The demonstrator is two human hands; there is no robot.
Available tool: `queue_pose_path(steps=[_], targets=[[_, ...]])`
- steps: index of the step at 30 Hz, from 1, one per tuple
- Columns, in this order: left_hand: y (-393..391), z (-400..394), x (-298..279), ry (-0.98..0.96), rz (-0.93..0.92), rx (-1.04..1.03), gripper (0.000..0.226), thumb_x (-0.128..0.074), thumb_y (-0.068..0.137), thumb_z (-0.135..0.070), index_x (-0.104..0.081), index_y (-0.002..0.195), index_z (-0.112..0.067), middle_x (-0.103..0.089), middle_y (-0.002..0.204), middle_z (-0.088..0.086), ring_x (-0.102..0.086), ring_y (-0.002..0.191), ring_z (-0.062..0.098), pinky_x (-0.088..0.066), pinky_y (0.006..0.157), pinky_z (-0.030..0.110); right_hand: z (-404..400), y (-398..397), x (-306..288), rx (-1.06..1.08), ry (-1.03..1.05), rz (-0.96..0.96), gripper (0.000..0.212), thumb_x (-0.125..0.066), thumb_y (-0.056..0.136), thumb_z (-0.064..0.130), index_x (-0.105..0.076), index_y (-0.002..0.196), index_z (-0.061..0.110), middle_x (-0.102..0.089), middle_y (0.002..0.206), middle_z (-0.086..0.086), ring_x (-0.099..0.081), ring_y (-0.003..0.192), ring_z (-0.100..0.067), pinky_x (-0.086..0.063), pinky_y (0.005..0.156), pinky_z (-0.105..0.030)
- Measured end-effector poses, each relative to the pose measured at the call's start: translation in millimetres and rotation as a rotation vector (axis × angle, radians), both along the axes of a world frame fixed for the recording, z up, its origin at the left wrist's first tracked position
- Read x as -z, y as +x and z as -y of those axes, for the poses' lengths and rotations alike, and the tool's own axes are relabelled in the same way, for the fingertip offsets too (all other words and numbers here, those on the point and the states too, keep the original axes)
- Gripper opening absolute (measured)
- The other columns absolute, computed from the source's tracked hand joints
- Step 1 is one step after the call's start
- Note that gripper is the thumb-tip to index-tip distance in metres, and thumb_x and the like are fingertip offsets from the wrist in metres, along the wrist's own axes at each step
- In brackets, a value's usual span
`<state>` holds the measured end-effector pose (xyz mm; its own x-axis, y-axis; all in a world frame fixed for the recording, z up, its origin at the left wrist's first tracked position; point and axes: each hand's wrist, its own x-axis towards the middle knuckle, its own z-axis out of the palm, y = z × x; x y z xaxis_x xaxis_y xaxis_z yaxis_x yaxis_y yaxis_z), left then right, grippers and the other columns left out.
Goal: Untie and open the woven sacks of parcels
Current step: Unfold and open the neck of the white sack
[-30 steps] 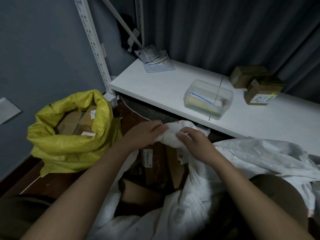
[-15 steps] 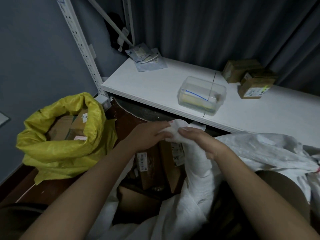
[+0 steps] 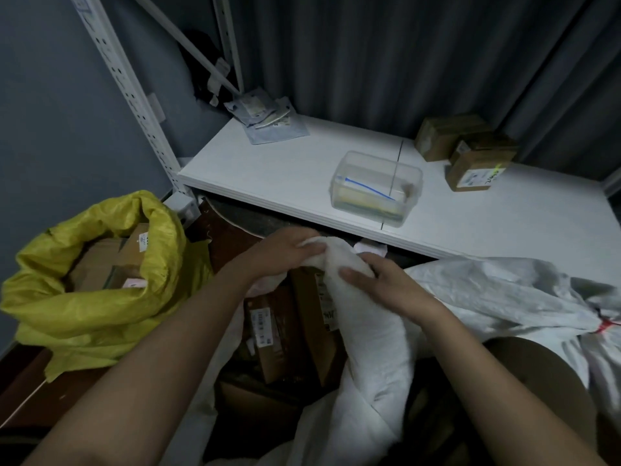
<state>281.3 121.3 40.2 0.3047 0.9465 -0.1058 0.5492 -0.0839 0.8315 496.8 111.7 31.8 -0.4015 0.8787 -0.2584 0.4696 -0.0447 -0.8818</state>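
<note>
A white woven sack (image 3: 369, 334) lies open in front of me, with brown cardboard parcels (image 3: 285, 331) showing inside its mouth. My left hand (image 3: 282, 250) grips the rolled far rim of that sack. My right hand (image 3: 386, 284) holds the same rolled rim just to the right, thumb pressed on the fabric. At the left stands a yellow woven sack (image 3: 100, 297), open, its rim rolled down around more boxes. A second white sack (image 3: 504, 297) lies at the right, its neck tied with a red cord (image 3: 605, 326).
A white shelf board (image 3: 285, 173) runs behind the sacks. On it sit a clear plastic box (image 3: 376, 188), two taped cardboard boxes (image 3: 470, 156) and some grey mailer bags (image 3: 268, 119). A perforated white rack upright (image 3: 134, 95) stands at the left against a grey wall.
Both hands stayed on the white sack's rim and rolled it further down; my right hand shifted lower along the fold. The view moved slightly.
</note>
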Motion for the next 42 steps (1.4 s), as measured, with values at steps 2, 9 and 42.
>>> queue_pose_path(steps=[2, 9, 42], targets=[[0.6, -7.3, -8.8, -0.062, -0.072, -0.021, 0.03, -0.046, 0.099, -0.031, -0.066, 0.09, -0.01, -0.063, 0.089, 0.002, -0.057, 0.086, 0.01, -0.041, 0.077, 0.03, 1.0, 0.0, -1.8, 0.033, -0.046, -0.056, 0.028, -0.057, 0.093, 0.038, -0.069, 0.096, 0.013, -0.068, 0.084, 0.0, -0.062, 0.074, -0.01, -0.045, 0.067, -0.023], [30.1, 24.9, -8.1, 0.558, -0.258, -0.636, 0.035, -0.04, 0.093, -0.045, -0.059, 0.098, -0.016, -0.056, 0.099, -0.001, -0.047, 0.094, 0.019, -0.034, 0.081, 0.028, 0.8, -26.8, -21.0, 0.119, 0.066, -0.1, 0.022, -0.051, 0.097, 0.033, -0.067, 0.095, 0.017, -0.068, 0.092, 0.003, -0.062, 0.085, -0.007, -0.046, 0.079, -0.019], [66.6, 64.8, -56.9, -0.32, 0.876, -0.589, 0.046, -0.042, 0.1, -0.034, -0.026, 0.143, -0.034, -0.053, 0.13, 0.002, -0.062, 0.101, 0.017, -0.053, 0.071, 0.029, 46.9, -25.3, -50.5, 0.225, -0.208, -0.62, 0.025, -0.043, 0.099, 0.011, -0.066, 0.107, 0.005, -0.069, 0.103, -0.018, -0.066, 0.094, -0.027, -0.051, 0.089, -0.036]])
